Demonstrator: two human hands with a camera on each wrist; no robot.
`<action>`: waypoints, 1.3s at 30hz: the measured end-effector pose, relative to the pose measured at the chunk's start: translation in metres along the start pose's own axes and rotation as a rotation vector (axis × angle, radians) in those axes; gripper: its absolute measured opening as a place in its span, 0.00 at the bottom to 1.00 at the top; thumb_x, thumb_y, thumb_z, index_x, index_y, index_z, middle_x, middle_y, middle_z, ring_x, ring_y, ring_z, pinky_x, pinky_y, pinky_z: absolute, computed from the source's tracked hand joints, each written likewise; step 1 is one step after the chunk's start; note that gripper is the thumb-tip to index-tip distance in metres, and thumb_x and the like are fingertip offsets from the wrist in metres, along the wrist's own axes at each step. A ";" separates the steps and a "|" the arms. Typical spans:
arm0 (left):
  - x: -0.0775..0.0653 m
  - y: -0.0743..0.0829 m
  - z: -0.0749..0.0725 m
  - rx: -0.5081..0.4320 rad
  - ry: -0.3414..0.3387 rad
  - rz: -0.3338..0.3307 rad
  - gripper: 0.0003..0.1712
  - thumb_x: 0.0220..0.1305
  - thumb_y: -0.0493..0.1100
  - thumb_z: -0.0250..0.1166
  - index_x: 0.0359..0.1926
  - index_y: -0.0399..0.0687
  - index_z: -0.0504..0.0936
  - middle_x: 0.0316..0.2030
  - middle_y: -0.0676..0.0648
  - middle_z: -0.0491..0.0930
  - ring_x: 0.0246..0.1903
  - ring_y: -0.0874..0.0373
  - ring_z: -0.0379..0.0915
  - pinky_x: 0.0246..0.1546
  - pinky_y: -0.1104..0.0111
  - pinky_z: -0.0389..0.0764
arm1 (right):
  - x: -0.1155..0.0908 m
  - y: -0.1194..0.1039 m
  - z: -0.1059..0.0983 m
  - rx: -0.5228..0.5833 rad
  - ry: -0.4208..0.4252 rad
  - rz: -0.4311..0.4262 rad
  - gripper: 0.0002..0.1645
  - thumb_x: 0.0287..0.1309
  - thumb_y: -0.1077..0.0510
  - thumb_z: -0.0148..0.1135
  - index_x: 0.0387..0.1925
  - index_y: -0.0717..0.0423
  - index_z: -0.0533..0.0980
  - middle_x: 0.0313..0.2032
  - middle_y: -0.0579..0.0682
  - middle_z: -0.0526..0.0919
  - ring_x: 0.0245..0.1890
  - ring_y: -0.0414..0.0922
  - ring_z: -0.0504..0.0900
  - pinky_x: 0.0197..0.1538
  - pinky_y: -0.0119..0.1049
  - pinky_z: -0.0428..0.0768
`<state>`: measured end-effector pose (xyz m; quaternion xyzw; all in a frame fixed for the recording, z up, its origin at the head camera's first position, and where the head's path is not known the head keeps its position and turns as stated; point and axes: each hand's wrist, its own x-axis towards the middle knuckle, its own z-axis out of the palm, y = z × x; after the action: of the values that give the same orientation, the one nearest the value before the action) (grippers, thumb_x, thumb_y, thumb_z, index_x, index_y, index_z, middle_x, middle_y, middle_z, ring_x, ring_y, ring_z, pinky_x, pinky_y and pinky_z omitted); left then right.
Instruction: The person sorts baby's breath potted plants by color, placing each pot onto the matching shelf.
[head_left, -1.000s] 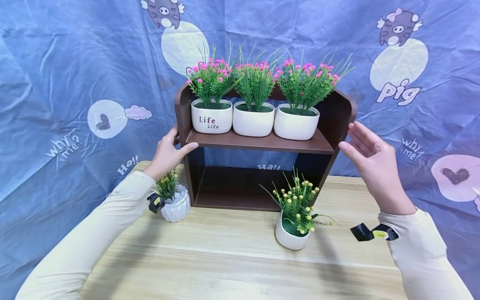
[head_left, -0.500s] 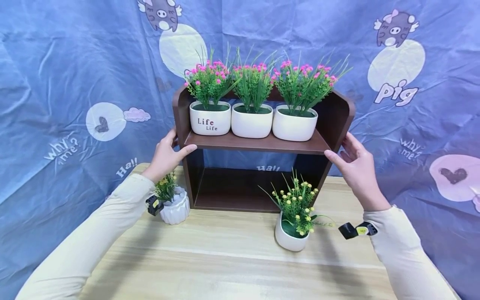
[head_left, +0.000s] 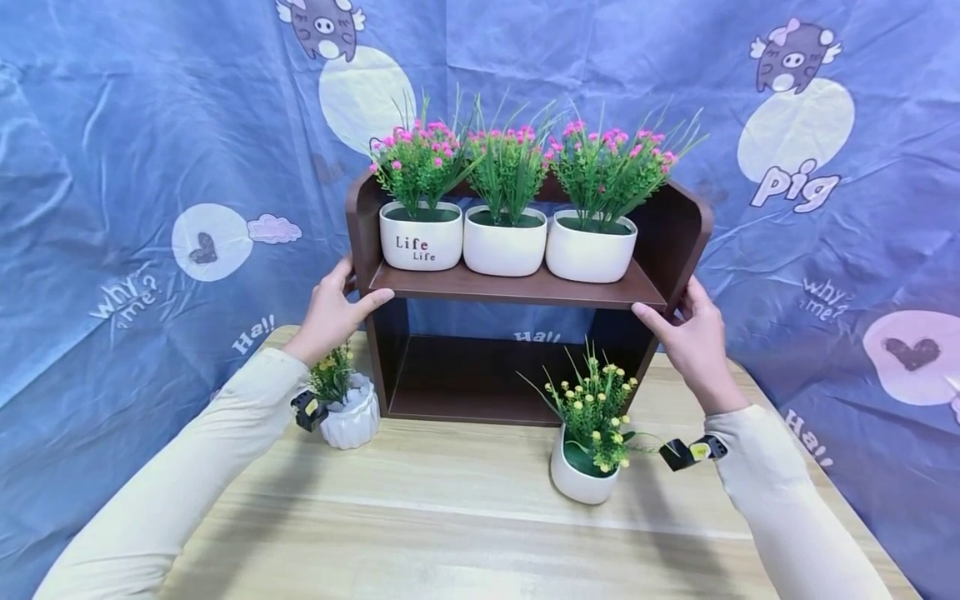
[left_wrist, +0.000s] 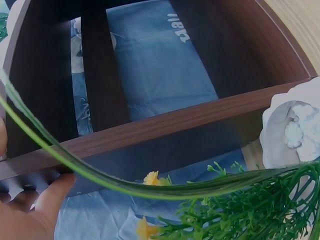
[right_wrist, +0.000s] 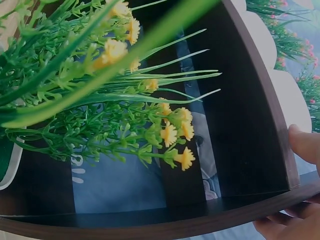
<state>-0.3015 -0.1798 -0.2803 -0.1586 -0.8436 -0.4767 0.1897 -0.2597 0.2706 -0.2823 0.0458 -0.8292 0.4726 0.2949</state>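
Note:
A dark brown two-tier wooden shelf (head_left: 517,293) stands at the back of the table. My left hand (head_left: 330,310) grips its left side panel, thumb on the front edge and fingers round the outer face. On the opposite side panel, my right hand (head_left: 693,342) holds in the same way, its thumb at the upper board's corner. The fingertips behind the panels are partly hidden. Three white pots with pink flowers line the upper board: a "Life" pot (head_left: 422,242), a plain middle pot (head_left: 505,248) and a right pot (head_left: 591,252).
A white pot with yellow flowers (head_left: 588,483) stands before the shelf's lower right corner. Below my left hand, a fluted white pot (head_left: 352,421) with yellow flowers sits beside the shelf. A blue printed cloth (head_left: 225,125) hangs behind the wooden table (head_left: 465,517).
My right hand has come in from the right, apart from the shelf at first, and now grips its right side. The left hand keeps its hold, and the shelf looks practically unmoved.

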 end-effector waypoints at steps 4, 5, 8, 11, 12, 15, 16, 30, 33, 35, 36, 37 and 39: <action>0.000 0.002 -0.001 0.006 0.003 0.003 0.41 0.60 0.53 0.68 0.71 0.55 0.61 0.64 0.42 0.69 0.62 0.46 0.67 0.53 0.50 0.76 | 0.001 -0.001 0.002 -0.023 0.027 0.011 0.36 0.55 0.55 0.70 0.63 0.57 0.68 0.54 0.58 0.78 0.53 0.39 0.76 0.46 0.17 0.72; 0.000 0.002 -0.001 0.006 0.003 0.004 0.41 0.60 0.53 0.68 0.71 0.55 0.61 0.64 0.42 0.69 0.62 0.46 0.67 0.53 0.50 0.76 | 0.001 -0.001 0.002 -0.028 0.035 0.012 0.35 0.55 0.55 0.70 0.63 0.57 0.68 0.54 0.58 0.78 0.53 0.39 0.76 0.46 0.17 0.72; -0.001 0.003 0.000 0.009 0.003 0.005 0.42 0.60 0.53 0.68 0.72 0.56 0.60 0.64 0.42 0.68 0.63 0.45 0.66 0.54 0.49 0.75 | 0.000 -0.003 0.003 -0.042 0.049 0.014 0.35 0.55 0.54 0.70 0.63 0.57 0.68 0.54 0.57 0.78 0.52 0.40 0.77 0.47 0.18 0.73; -0.001 0.003 0.000 0.011 0.007 0.006 0.43 0.60 0.53 0.68 0.72 0.56 0.59 0.65 0.42 0.68 0.63 0.46 0.65 0.56 0.49 0.73 | -0.001 -0.004 0.003 -0.055 0.054 0.015 0.35 0.55 0.53 0.70 0.63 0.57 0.68 0.54 0.58 0.78 0.53 0.43 0.77 0.47 0.20 0.73; -0.001 0.003 0.000 0.011 0.008 0.007 0.43 0.60 0.53 0.68 0.72 0.56 0.59 0.65 0.42 0.67 0.64 0.46 0.65 0.57 0.49 0.72 | -0.001 -0.004 0.003 -0.057 0.053 0.014 0.35 0.55 0.53 0.70 0.63 0.57 0.68 0.54 0.58 0.78 0.53 0.43 0.77 0.47 0.20 0.73; -0.001 0.003 0.001 0.014 0.009 0.012 0.42 0.60 0.53 0.68 0.72 0.56 0.60 0.65 0.42 0.67 0.64 0.46 0.65 0.58 0.49 0.71 | -0.001 -0.004 0.003 -0.057 0.055 0.012 0.35 0.55 0.53 0.70 0.63 0.57 0.68 0.54 0.58 0.78 0.53 0.43 0.77 0.47 0.21 0.73; -0.001 0.002 0.001 0.016 0.009 0.012 0.42 0.60 0.53 0.68 0.72 0.56 0.60 0.65 0.42 0.67 0.64 0.46 0.64 0.59 0.48 0.71 | -0.001 -0.004 0.003 -0.057 0.055 0.011 0.35 0.55 0.53 0.70 0.63 0.57 0.68 0.53 0.58 0.78 0.53 0.42 0.77 0.47 0.20 0.73; -0.011 0.013 -0.017 0.099 -0.019 0.047 0.48 0.61 0.54 0.67 0.75 0.58 0.50 0.71 0.45 0.58 0.67 0.43 0.59 0.58 0.49 0.71 | -0.002 -0.002 -0.001 -0.098 0.066 0.010 0.33 0.55 0.49 0.69 0.58 0.60 0.71 0.50 0.58 0.79 0.44 0.29 0.75 0.41 0.17 0.70; -0.015 0.010 -0.029 0.118 -0.028 0.033 0.49 0.61 0.55 0.66 0.76 0.59 0.48 0.72 0.46 0.55 0.68 0.42 0.57 0.60 0.48 0.70 | -0.002 -0.001 -0.001 -0.086 0.069 0.012 0.33 0.55 0.50 0.70 0.58 0.60 0.71 0.50 0.59 0.79 0.44 0.29 0.75 0.42 0.17 0.71; -0.019 0.006 -0.036 0.132 -0.029 0.015 0.49 0.61 0.56 0.66 0.76 0.60 0.48 0.72 0.45 0.56 0.68 0.42 0.57 0.60 0.48 0.68 | -0.002 -0.002 -0.001 -0.087 0.069 0.013 0.33 0.55 0.50 0.70 0.58 0.61 0.71 0.50 0.59 0.79 0.44 0.28 0.75 0.42 0.17 0.71; -0.022 0.003 -0.040 0.134 -0.031 0.008 0.49 0.60 0.56 0.67 0.76 0.60 0.48 0.72 0.44 0.56 0.68 0.43 0.56 0.61 0.48 0.68 | -0.002 -0.001 0.000 -0.082 0.069 0.012 0.33 0.55 0.50 0.70 0.58 0.60 0.71 0.50 0.59 0.79 0.44 0.29 0.75 0.42 0.17 0.71; -0.025 0.000 -0.045 0.132 -0.030 -0.002 0.50 0.60 0.55 0.67 0.76 0.59 0.49 0.72 0.44 0.56 0.68 0.43 0.56 0.62 0.48 0.67 | -0.002 -0.002 0.001 -0.077 0.066 0.011 0.33 0.55 0.50 0.69 0.58 0.60 0.71 0.50 0.58 0.79 0.45 0.31 0.76 0.43 0.17 0.71; -0.032 -0.006 -0.054 0.131 -0.022 -0.021 0.50 0.60 0.55 0.67 0.75 0.58 0.49 0.72 0.43 0.56 0.69 0.43 0.56 0.62 0.47 0.66 | -0.002 -0.003 0.005 -0.067 0.056 0.005 0.33 0.55 0.50 0.69 0.59 0.60 0.71 0.50 0.57 0.79 0.48 0.34 0.77 0.44 0.18 0.72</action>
<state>-0.2672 -0.2322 -0.2748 -0.1422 -0.8767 -0.4205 0.1853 -0.2590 0.2649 -0.2831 0.0208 -0.8363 0.4461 0.3181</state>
